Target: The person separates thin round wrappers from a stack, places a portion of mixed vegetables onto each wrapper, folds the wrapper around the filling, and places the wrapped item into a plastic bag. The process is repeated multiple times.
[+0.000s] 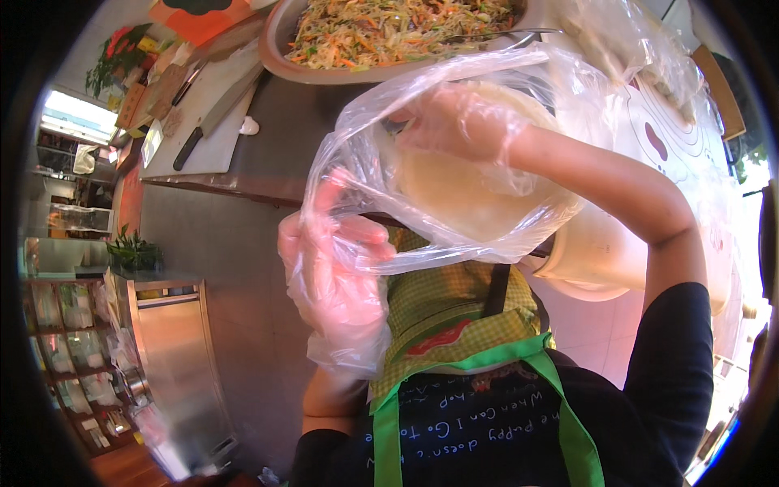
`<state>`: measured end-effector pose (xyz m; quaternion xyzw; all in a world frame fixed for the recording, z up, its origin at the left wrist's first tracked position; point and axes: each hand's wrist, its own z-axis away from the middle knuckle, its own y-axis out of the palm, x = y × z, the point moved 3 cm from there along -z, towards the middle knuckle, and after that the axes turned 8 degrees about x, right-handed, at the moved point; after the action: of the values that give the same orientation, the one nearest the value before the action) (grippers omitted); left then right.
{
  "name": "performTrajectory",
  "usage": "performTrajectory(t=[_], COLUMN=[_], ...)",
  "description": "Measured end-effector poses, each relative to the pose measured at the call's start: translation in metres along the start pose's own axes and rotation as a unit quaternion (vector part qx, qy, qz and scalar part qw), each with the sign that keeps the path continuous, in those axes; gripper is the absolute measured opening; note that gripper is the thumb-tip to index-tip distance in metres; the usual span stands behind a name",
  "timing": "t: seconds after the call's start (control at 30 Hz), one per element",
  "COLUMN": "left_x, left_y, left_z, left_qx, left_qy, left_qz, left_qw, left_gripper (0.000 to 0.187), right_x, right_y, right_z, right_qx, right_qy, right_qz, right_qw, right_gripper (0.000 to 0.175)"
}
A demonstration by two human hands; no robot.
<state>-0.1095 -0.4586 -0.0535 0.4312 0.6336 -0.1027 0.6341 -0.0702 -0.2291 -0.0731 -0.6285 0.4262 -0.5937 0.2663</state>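
Observation:
My left hand [341, 268], in a clear plastic glove, grips the rim of a clear plastic bag [426, 262] at its left side. Inside the bag is a stack of thin, round, pale dough wrappers [475, 201]. My right hand [456, 122], also gloved, reaches into the bag from the right. Its fingers lie at the upper left of the stack; film blurs them, so whether they hold a wrapper is unclear. Beyond the bag stands a large basin [341, 76] of noodles mixed with shredded vegetables [365, 36], a metal utensil [517, 36] at its right side.
At the left, a kitchen knife [213, 119] lies on a white cutting board [225, 146], beside a small white lump [249, 126]. A pale measuring container [599, 249] is at the right, near a patterned mat [657, 134] and more plastic film [645, 42]. The table edge [243, 193] runs before me.

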Motion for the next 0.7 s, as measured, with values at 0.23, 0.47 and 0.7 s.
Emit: performTrajectory(t=[0.23,0.47,0.7], left_x=[0.0,0.003,0.011], left_y=[-0.003,-0.013,-0.02], left_z=[0.004,0.007,0.003], left_qx=[0.022,0.014,0.03], left_qy=[-0.012,-0.015,-0.014], left_qz=[0.033,0.055,0.096], left_qw=[0.999,0.998,0.995], left_gripper=[0.025,0.017,0.029], right_x=[0.008,0.025,0.037], right_y=[0.021,-0.031,-0.049], right_z=[-0.028,0.055,0.236], right_qx=[0.106,0.04,0.438], right_qy=[0.122,0.151,0.06], right_qz=[-0.21,-0.227,-0.06], right_qw=[0.964,0.961,0.895], right_gripper=[0.02,0.018,0.042])
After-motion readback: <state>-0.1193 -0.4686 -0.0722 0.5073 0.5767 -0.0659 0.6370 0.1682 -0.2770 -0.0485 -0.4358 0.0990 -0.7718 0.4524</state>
